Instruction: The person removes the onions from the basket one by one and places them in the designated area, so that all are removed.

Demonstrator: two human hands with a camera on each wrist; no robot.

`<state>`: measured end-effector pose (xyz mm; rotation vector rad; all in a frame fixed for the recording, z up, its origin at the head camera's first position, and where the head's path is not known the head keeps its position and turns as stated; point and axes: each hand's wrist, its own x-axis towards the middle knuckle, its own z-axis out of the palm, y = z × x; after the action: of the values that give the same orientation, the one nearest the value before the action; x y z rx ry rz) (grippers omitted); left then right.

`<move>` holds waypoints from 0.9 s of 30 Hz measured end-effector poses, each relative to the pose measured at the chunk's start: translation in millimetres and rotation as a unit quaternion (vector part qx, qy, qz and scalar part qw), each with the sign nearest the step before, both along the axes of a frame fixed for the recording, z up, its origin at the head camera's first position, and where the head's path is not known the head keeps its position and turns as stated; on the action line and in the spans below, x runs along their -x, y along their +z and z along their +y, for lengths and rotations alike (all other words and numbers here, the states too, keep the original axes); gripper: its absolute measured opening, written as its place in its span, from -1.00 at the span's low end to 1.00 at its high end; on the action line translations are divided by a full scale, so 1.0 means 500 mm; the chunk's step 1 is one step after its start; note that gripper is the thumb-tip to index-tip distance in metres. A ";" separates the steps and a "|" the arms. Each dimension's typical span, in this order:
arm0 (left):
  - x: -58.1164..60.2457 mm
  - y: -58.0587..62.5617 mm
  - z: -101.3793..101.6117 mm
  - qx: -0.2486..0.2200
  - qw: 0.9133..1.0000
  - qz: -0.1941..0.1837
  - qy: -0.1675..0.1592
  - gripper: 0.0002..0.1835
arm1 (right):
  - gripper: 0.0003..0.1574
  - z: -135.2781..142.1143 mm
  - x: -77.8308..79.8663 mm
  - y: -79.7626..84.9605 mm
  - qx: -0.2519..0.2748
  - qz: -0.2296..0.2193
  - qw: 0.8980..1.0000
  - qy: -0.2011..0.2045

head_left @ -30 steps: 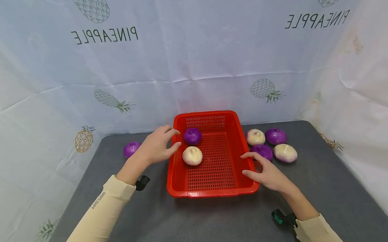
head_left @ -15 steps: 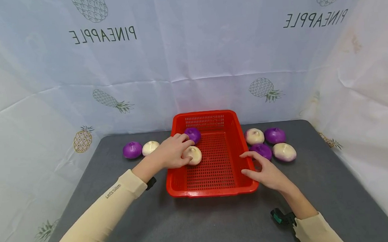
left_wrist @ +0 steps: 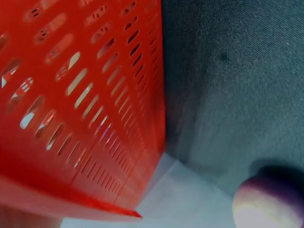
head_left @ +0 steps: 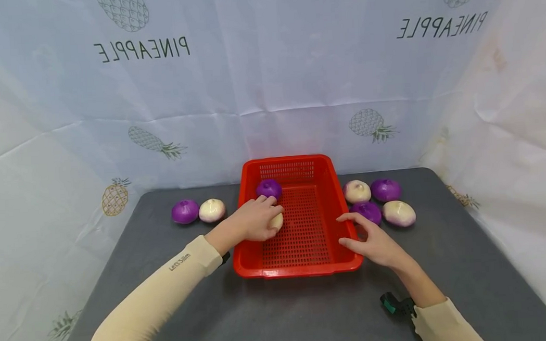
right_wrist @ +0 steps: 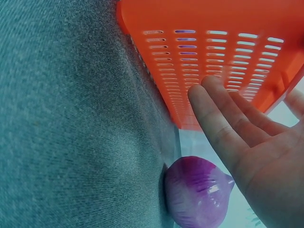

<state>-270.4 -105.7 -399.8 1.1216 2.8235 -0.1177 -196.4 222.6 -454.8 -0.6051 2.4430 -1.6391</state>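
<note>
Inside the red plastic basket (head_left: 307, 270), my left hand (head_left: 257, 221) grips a whitish onion (head_left: 277, 221), which it mostly covers. Just behind this hand, a purple onion (head_left: 269, 189) lies in the same basket. In the left wrist view the basket's slotted side wall (left_wrist: 95, 95) hides the hand and its onion. My right hand (head_left: 371, 240) is at the basket's right rim, fingers spread and holding nothing. Seen in the right wrist view, its fairly straight fingers (right_wrist: 223, 118) overlap the basket's outer wall. A purple onion (right_wrist: 197, 192) lies below them.
Left of the basket sit a purple onion (head_left: 185, 212) and a whitish onion (head_left: 212, 210). To its right several more are grouped, among them a purple one (head_left: 386, 190) and a pale one (head_left: 399, 213). A pineapple-print sheet (head_left: 277, 87) hangs behind the dark table (head_left: 301, 320).
My left hand has moved right, from the basket's left rim into it, and closed round the whitish onion. The whitish onion left of the basket came into view. My right hand stayed put.
</note>
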 end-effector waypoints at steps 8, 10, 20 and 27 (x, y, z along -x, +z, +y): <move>0.019 -0.017 0.009 0.005 0.999 -0.024 0.036 -0.32 | -0.42 0.001 0.001 -0.003 0.004 0.000 1.000 -0.002; 0.024 -0.019 0.010 0.007 0.999 -0.024 0.043 -0.31 | -0.41 0.001 0.000 -0.004 0.004 -0.001 1.000 -0.003; 0.031 -0.030 0.022 0.032 0.998 -0.035 0.049 -0.29 | -0.41 0.000 0.000 -0.005 0.008 -0.003 1.000 -0.004; 0.033 -0.028 0.021 0.016 0.998 -0.031 0.046 -0.33 | -0.42 0.001 0.001 -0.004 0.002 0.001 1.000 -0.006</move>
<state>-286.7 -95.1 -413.7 0.9702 2.8026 -0.1178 -197.0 223.0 -456.9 -0.5936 2.4507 -1.6494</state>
